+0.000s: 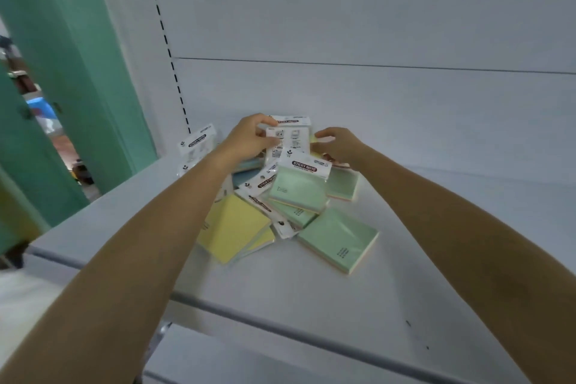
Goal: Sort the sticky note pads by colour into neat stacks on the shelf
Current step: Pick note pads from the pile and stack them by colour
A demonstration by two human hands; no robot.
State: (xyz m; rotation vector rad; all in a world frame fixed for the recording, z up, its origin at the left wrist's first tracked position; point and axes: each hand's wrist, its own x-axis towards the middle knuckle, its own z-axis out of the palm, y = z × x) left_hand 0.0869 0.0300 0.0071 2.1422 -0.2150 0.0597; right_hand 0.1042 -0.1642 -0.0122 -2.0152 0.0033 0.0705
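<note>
Both bare forearms reach over the white shelf (280, 290); left hand (249, 140) fingers pinch a plastic-wrapped pad (288, 142) upright to free it from the mixed yellow-and-green pile (293, 206), right hand (338, 145) fingers curled loosely beside it, their grip unclear.

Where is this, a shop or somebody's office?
Most likely a shop or stockroom. The white metal shelf has a slotted upright like retail racking, and the pads are still in retail wrappers with hang tabs. The left hand and right hand handle one pack.
</note>
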